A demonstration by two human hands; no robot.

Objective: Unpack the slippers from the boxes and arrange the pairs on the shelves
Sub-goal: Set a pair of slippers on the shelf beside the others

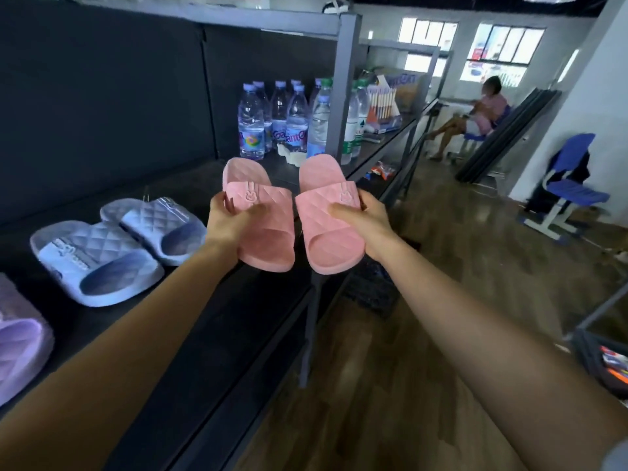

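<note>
I hold a pair of pink quilted slippers over the front edge of the dark shelf (217, 321). My left hand (227, 222) grips the left pink slipper (268, 229) by its outer side, thumb on the strap. My right hand (363, 226) grips the right pink slipper (329, 232) the same way. Both slippers point away from me, side by side, a small gap between them. A pale blue pair (112, 246) lies on the shelf to the left, and part of a lilac slipper (20, 338) shows at the far left edge.
Several water bottles (282, 120) stand at the back of the shelf beyond the pink slippers, beside a grey upright post (343, 96). A dark crate (370, 287) sits on the wooden floor below. A blue chair (571, 185) and a seated person (475, 113) are to the right.
</note>
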